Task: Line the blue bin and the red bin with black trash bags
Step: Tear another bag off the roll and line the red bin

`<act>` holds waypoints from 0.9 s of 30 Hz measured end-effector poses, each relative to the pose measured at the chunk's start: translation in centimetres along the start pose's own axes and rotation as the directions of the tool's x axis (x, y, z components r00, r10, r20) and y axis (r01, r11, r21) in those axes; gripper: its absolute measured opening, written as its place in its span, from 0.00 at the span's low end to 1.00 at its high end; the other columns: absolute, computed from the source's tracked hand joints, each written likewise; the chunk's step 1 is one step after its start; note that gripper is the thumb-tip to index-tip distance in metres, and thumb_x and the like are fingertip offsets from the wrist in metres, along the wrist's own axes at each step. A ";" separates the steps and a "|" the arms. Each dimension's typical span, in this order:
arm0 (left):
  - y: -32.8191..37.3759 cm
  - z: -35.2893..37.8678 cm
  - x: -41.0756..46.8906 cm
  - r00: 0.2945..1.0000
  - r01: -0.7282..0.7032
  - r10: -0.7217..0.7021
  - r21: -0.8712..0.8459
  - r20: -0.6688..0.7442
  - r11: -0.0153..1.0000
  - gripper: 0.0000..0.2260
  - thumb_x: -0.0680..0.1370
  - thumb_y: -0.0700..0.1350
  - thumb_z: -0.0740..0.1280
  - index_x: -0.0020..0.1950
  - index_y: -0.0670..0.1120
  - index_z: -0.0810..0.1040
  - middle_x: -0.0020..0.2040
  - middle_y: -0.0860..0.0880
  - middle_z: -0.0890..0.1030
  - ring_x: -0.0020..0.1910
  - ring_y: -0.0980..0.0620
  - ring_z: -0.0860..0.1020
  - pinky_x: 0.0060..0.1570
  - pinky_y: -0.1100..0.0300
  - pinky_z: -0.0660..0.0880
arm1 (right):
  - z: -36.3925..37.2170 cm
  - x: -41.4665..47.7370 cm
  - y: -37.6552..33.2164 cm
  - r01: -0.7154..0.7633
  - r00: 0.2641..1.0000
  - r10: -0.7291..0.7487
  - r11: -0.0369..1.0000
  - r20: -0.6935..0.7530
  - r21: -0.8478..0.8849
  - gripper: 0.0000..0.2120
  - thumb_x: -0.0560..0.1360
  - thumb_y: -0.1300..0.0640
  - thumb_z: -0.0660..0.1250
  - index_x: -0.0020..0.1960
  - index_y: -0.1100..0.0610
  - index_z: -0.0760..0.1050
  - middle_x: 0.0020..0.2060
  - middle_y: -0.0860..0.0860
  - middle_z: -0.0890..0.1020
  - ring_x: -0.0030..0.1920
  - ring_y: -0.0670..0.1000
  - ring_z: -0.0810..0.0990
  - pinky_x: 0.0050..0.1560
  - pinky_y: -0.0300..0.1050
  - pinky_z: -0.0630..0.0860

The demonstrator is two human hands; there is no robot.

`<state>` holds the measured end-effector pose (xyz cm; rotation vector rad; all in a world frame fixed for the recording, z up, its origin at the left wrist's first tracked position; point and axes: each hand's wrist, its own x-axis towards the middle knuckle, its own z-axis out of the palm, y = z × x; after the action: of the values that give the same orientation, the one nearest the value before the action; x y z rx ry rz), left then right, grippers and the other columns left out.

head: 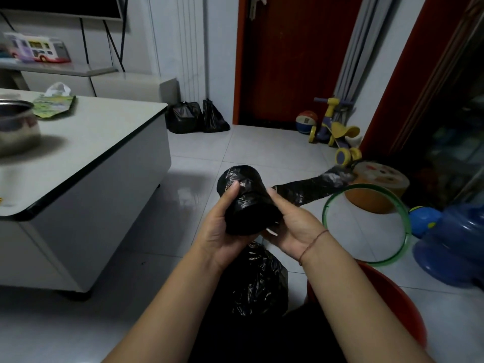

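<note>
A roll of black trash bags (246,200) is held in front of me, above the floor. My left hand (222,229) grips its left side and my right hand (293,229) grips its right side. A loose strip of bag (314,186) unrolls from the roll toward the right. Below my hands, black plastic (259,281) covers a bin; the bin itself is hidden. A red bin (392,299) shows its rim at the lower right, beside my right forearm.
A white table (99,153) with a metal pot (15,127) and a tissue pack stands at left. A green hoop (366,224), an orange stool (377,187), a blue water jug (455,244) and a toy scooter (335,129) crowd the right. Two full black bags (196,117) lean by the door.
</note>
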<state>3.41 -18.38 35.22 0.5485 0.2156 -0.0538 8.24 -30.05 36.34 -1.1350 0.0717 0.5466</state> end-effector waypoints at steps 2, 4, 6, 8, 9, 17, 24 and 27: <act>0.0 -0.3 -0.1 1.000 0.016 -0.016 0.004 0.007 1.000 0.25 0.70 0.51 0.70 0.62 0.39 0.76 0.58 0.38 0.80 0.57 0.41 0.78 0.64 0.47 0.71 | -0.1 0.6 0.1 0.148 0.974 -0.160 0.985 -0.159 -0.088 0.04 0.74 0.58 0.69 0.41 0.57 0.78 0.37 0.53 0.82 0.33 0.47 0.81 0.34 0.40 0.77; 0.0 -0.5 -0.2 0.999 0.047 -0.047 0.008 0.009 0.999 0.26 0.69 0.51 0.70 0.63 0.40 0.75 0.61 0.37 0.78 0.61 0.39 0.76 0.65 0.45 0.70 | -0.6 1.2 -0.3 0.312 0.898 -0.342 0.938 -0.276 -0.147 0.04 0.72 0.60 0.71 0.39 0.57 0.78 0.38 0.55 0.83 0.36 0.51 0.82 0.40 0.45 0.79; 0.0 -0.6 -0.3 0.997 0.074 -0.075 0.037 0.002 0.997 0.27 0.69 0.53 0.71 0.64 0.41 0.75 0.62 0.38 0.78 0.62 0.39 0.76 0.66 0.45 0.69 | -1.1 1.4 -0.9 0.434 0.832 -0.453 0.891 -0.321 -0.132 0.06 0.72 0.58 0.72 0.38 0.56 0.78 0.38 0.52 0.83 0.42 0.54 0.82 0.49 0.50 0.79; -0.1 -0.6 -0.3 0.997 0.077 -0.078 0.048 0.000 0.996 0.29 0.69 0.54 0.72 0.65 0.41 0.75 0.63 0.38 0.77 0.63 0.40 0.75 0.67 0.45 0.68 | -1.3 1.3 -1.2 0.447 0.843 -0.445 0.892 -0.301 -0.065 0.06 0.70 0.55 0.73 0.41 0.56 0.78 0.41 0.51 0.83 0.46 0.55 0.83 0.52 0.51 0.79; 0.0 -0.7 -0.2 0.997 0.072 -0.072 0.041 0.007 0.997 0.30 0.69 0.54 0.72 0.66 0.41 0.74 0.64 0.39 0.77 0.63 0.41 0.75 0.67 0.45 0.68 | -1.3 1.1 -1.2 0.402 0.877 -0.405 0.913 -0.260 -0.067 0.09 0.69 0.52 0.74 0.43 0.56 0.78 0.42 0.51 0.83 0.47 0.55 0.83 0.50 0.50 0.79; -0.1 -0.3 -0.4 0.998 0.044 -0.043 -0.012 0.053 0.999 0.25 0.68 0.54 0.70 0.61 0.41 0.77 0.61 0.38 0.78 0.62 0.39 0.76 0.63 0.43 0.71 | -1.5 1.3 -0.3 0.377 0.863 -0.411 0.911 -0.294 -0.167 0.03 0.71 0.61 0.72 0.44 0.57 0.79 0.41 0.52 0.83 0.43 0.53 0.82 0.48 0.49 0.80; 0.0 -0.6 -0.4 0.996 0.050 -0.047 -0.033 0.075 0.998 0.22 0.70 0.54 0.69 0.57 0.40 0.81 0.60 0.39 0.79 0.60 0.41 0.77 0.62 0.46 0.72 | -1.2 1.2 0.3 0.255 0.946 -0.287 0.946 -0.151 -0.203 0.21 0.64 0.47 0.77 0.50 0.58 0.79 0.47 0.53 0.84 0.48 0.51 0.82 0.48 0.46 0.78; 0.0 -0.5 -0.5 0.998 0.041 -0.040 -0.029 0.057 0.999 0.19 0.70 0.54 0.69 0.50 0.39 0.84 0.55 0.38 0.81 0.52 0.41 0.81 0.56 0.46 0.77 | -0.8 0.9 0.1 0.332 0.896 -0.381 0.916 -0.228 -0.227 0.04 0.70 0.59 0.73 0.39 0.57 0.78 0.38 0.52 0.83 0.42 0.53 0.81 0.43 0.45 0.78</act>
<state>2.84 -18.14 34.87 0.5115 0.1721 -0.1050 9.15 -30.33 35.60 -1.3611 0.0441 0.0667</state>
